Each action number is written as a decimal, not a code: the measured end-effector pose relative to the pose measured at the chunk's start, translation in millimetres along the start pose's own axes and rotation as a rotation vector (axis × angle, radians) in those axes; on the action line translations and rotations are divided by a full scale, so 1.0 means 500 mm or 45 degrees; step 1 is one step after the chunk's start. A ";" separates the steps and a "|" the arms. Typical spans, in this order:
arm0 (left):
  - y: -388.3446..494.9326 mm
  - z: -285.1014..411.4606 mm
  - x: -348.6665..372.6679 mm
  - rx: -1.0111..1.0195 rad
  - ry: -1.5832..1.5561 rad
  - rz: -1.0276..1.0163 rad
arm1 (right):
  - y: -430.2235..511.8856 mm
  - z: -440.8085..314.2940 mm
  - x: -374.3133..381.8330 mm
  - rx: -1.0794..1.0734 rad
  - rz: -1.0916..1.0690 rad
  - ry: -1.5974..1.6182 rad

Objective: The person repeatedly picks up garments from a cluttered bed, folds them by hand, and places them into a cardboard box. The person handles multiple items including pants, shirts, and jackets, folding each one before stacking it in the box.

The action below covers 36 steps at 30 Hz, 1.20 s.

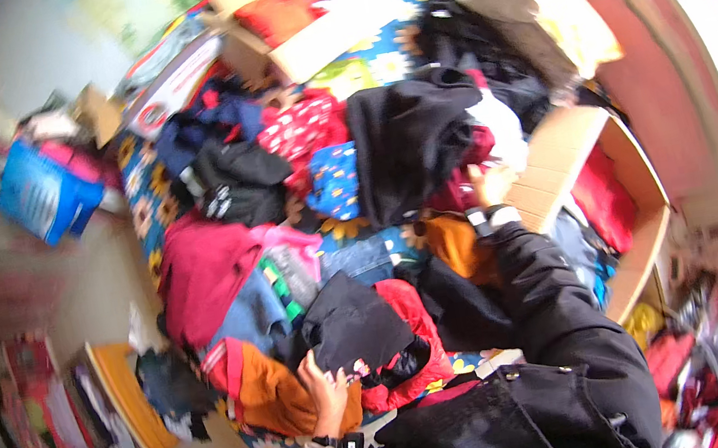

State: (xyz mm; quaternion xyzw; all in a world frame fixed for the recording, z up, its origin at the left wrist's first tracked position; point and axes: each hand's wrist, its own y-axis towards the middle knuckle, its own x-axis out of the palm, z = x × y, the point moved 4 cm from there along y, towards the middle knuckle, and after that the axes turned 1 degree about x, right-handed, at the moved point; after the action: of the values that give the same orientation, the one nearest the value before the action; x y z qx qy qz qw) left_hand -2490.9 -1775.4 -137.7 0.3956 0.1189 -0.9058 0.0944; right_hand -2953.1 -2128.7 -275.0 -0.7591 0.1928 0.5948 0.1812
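My left hand (327,391) is low in the view, at the near edge of a folded black garment (354,324) and over an orange-brown garment (268,385). Its fingers are partly curled; whether they pinch the cloth I cannot tell. A red garment (426,348) lies beside and partly under the black one. My right hand (494,187) reaches forward to a maroon garment (453,190), its fingertips against the cloth. Blur hides whether it grips. A large black garment (412,137) lies just beyond it, and a white cloth (500,129) touches that side.
An open cardboard box (559,165) with clothes stands right of my right arm. Another box (321,41) holding red cloth sits at the back of the sunflower-patterned bedding (142,203). A blue bag (44,191) is at the left. More clothes (701,352) lie low on the right.
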 end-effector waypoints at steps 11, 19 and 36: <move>-0.095 -0.018 0.022 -0.097 0.041 0.096 | 0.181 -0.081 0.056 -0.272 -0.219 -0.470; -0.047 -0.057 -0.109 -0.105 0.058 0.589 | 0.156 -0.351 -0.017 -0.550 0.028 -0.059; 0.101 -1.144 -0.272 -1.208 -0.205 1.131 | -0.506 -0.042 0.179 -0.940 -0.778 0.266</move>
State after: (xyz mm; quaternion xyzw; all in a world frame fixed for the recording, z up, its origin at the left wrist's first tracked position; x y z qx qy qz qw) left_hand -1989.5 -1647.5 -421.0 0.2535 0.3233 -0.6566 0.6325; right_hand -2787.3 -1928.5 -345.8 -0.8501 -0.2453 0.4637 0.0459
